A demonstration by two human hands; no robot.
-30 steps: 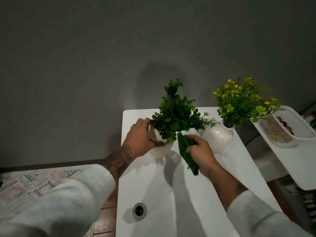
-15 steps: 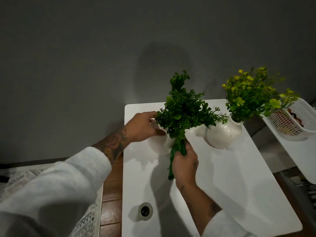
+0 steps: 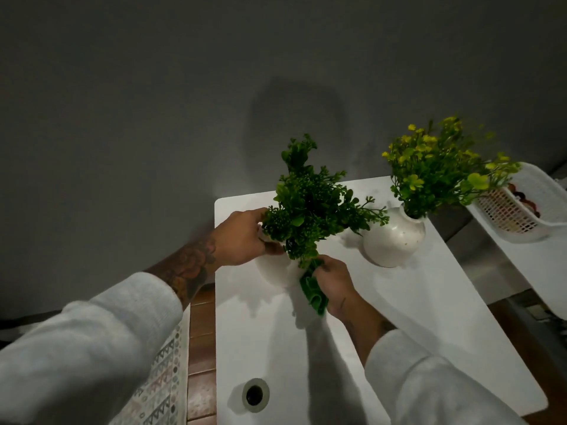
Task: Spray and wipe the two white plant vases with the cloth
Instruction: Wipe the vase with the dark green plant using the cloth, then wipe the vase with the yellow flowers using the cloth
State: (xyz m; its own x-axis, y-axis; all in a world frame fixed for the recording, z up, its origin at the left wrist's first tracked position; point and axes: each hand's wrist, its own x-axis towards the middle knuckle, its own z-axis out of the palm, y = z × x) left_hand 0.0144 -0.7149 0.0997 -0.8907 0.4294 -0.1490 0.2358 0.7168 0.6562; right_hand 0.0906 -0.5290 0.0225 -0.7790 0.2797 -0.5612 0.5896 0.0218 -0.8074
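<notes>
Left hand [image 3: 242, 237] grips the far-left side of the round white ceramic vase of dark green foliage [image 3: 273, 271] on the white counter [image 3: 429, 302], right hand [image 3: 334, 283] clutches the crumpled green cloth [image 3: 313, 291] against its near-right side, and the second white vase of yellow-green flowers [image 3: 392, 237] stands off right, nearer that cloth hand!

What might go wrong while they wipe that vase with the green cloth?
The left hand grips the near vase high up, so hard rubbing might tip it. The green cloth in the right hand sits right under the dark foliage and could snag leaves. The second vase stands close by; a sprig might knock it.
</notes>
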